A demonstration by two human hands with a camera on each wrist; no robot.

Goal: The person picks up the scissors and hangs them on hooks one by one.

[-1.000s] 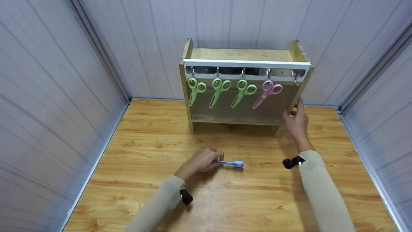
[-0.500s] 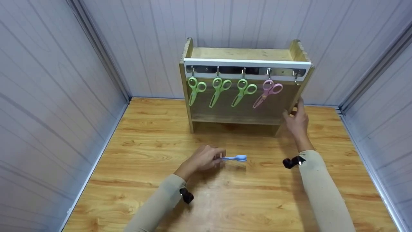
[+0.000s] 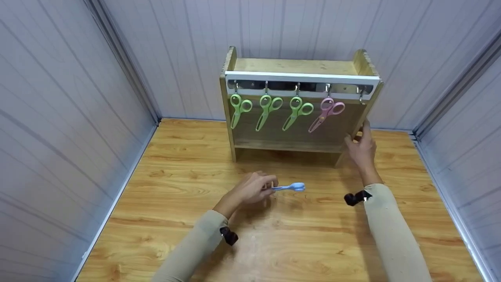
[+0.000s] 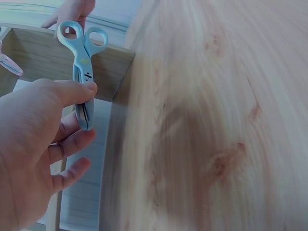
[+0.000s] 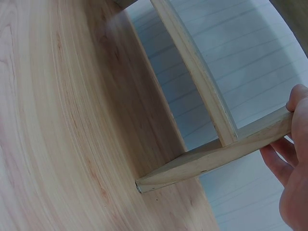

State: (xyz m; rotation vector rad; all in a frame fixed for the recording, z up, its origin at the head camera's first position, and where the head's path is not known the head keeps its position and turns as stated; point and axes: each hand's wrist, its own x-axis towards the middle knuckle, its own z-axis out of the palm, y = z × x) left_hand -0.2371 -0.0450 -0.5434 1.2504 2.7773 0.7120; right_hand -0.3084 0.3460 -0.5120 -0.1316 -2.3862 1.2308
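My left hand (image 3: 255, 188) pinches a pair of blue scissors (image 4: 81, 60) by the blade end, held above the floor with the finger loops pointing away from the hand. In the left wrist view the thumb lies across the blades. My right hand (image 3: 362, 150) grips the right side panel of a wooden shelf (image 3: 291, 145), thumb at the front edge and fingers on the outer side. Three green scissors, among them the middle pair (image 3: 266, 111), and one pink pair (image 3: 327, 113) hang from hooks on the shelf's front rail (image 3: 301, 75). The rightmost hook (image 3: 362, 96) bears nothing.
The shelf stands on a wood-grain floor (image 3: 176, 235) close to the white panelled back wall (image 3: 188, 58). Side walls rise at left (image 3: 58, 117) and right (image 3: 469, 129). Each wrist bears a small black camera (image 3: 229, 235).
My left hand has lifted the blue scissors off the floor and moved them slightly forward and to the right. The right hand stays on the shelf's side panel.
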